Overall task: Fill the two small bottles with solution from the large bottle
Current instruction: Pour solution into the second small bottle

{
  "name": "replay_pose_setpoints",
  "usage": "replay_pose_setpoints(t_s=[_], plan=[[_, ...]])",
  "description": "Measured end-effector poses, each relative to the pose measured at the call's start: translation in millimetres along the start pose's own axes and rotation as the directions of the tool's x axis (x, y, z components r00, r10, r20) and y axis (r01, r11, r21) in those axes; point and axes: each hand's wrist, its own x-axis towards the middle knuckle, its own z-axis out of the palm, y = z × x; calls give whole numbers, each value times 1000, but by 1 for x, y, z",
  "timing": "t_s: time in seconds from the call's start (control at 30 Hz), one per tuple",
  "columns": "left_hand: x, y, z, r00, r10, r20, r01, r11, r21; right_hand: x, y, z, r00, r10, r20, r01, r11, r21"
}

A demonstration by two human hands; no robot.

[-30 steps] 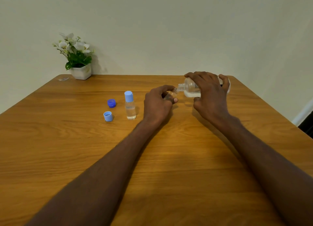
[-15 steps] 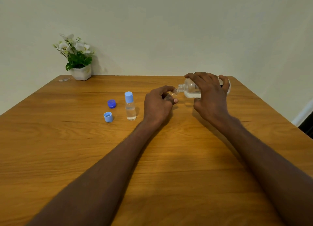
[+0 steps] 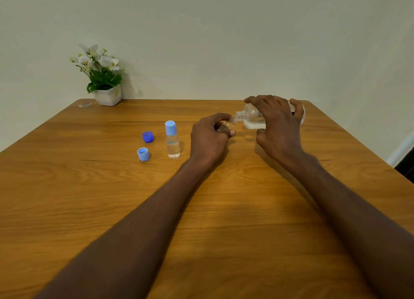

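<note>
Right hand [image 3: 277, 128] curled over large bottle [image 3: 253, 117], gripping it tipped almost level above counter [image 3: 224, 209], neck pointing left; whitish solution pooled along lower side of body. Left hand [image 3: 208, 137] wrapped round open small bottle [image 3: 225, 126], thumb and fingers closed about it, mouth tilted up to the right and meeting neck of large bottle. Contact between the two mouths apparent, though any stream not discernible at this clarity.

Left of left hand, just beside it: capped small bottle [image 3: 172, 140], upright on counter, pale blue cap fitted, clear liquid in lower portion. Further left: pale blue cap [image 3: 143, 154] lying loose, hollow side up. Beyond that, slightly farther: dark blue cap [image 3: 147, 137], loose on counter. Far left corner, against wall: potted plant [image 3: 102, 76] with white flowers in white pot. Beside pot, to the left: small clear item, identity uncertain.
</note>
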Motion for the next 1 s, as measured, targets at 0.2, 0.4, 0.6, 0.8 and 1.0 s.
replay_pose_setpoints(t_s=[0.2,0.4,0.6,0.8,1.0], plan=[[0,0,0,1000,4,3,-4,1000,4,0,0,-1,1000,-3,-4,3,1000,4],[0,0,0,1000,7,4,-7,1000,3,-1,0,0,1000,3,-2,-3,1000,12],[0,1,0,1000,3,1,-3,1000,8,0,1,0,1000,1,2,-1,1000,4],[0,1,0,1000,-5,0,5,1000,-10,-1,1,1,1000,-4,-3,4,1000,9],[0,-1,1,1000,-4,-2,4,1000,-25,0,0,0,1000,-3,-2,3,1000,4]])
